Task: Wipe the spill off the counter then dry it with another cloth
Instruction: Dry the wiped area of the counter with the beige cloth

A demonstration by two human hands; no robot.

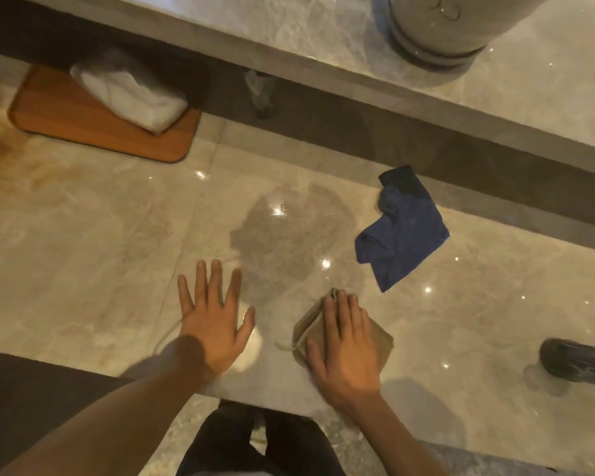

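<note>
A dark wet patch, the spill (282,238), spreads over the middle of the glossy beige marble counter (83,235). My right hand (347,348) lies flat on a folded tan cloth (380,338), just below and right of the spill. My left hand (213,317) rests palm down with fingers spread on the bare counter, left of the cloth and at the spill's lower left edge. A crumpled blue cloth (402,228) lies on the counter to the right of the spill, with neither hand on it.
An orange wooden board (66,118) with a white folded towel (131,94) sits at the back left. A raised ledge carries a large grey round base (433,29) at the back right. A dark bottle (577,362) lies at the right edge. The counter's front edge runs under my wrists.
</note>
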